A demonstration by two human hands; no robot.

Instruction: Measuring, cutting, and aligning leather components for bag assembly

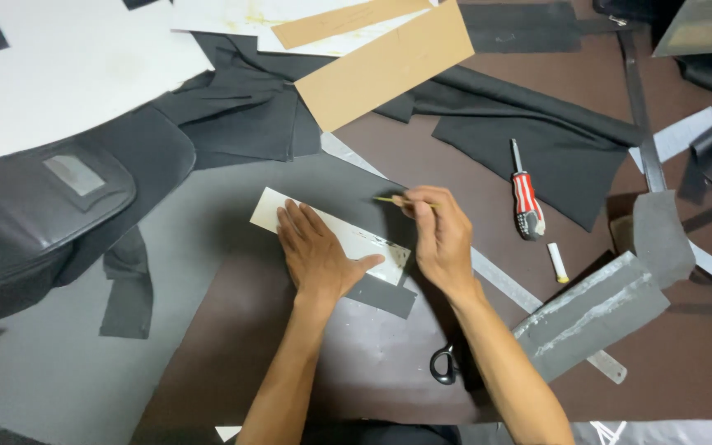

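Observation:
My left hand (315, 251) lies flat, fingers spread, pressing a long white card template (267, 208) onto a dark grey piece of material (385, 295) on the brown work surface. My right hand (438, 231) is closed around a thin yellowish pencil-like marker (385, 199), its tip at the template's upper edge. The template's middle is hidden under my left palm.
A red-and-white striped screwdriver (526, 200) and a small white stick (557, 262) lie to the right. A metal ruler (504, 284), black scissors (445, 365), a grey strip (591, 313), tan card strips (385, 66), black fabric (537, 140) and a black bag (43, 206) surround the spot.

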